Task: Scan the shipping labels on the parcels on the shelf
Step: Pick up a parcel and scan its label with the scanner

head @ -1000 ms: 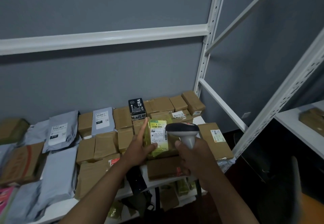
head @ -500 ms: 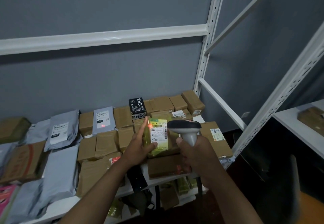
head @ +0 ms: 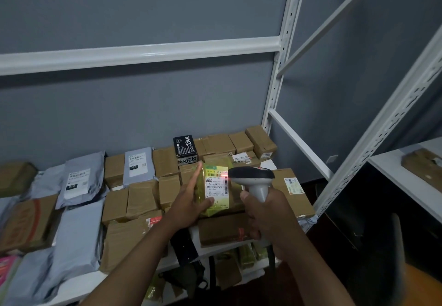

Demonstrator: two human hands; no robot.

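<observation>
My left hand (head: 189, 204) holds a yellow-green parcel (head: 215, 192) tilted up on the shelf, thumb on its front, index finger straight along its left edge. A white shipping label (head: 217, 184) faces me. My right hand (head: 265, 212) grips the handle of a grey barcode scanner (head: 251, 177), whose dark head points left at the label. A red scan glow (head: 224, 172) falls on the label's top right corner.
Brown cardboard boxes (head: 141, 199) and grey mailer bags (head: 83, 181) cover the white shelf (head: 79, 286). A black box (head: 185, 149) stands at the back. White uprights (head: 282, 66) rise on the right; another shelf (head: 406, 181) with a box lies far right. More parcels sit below.
The scanner has moved slightly up and left toward the label. The red light, on a grey mailer half a second ago, now falls on the held parcel's label.
</observation>
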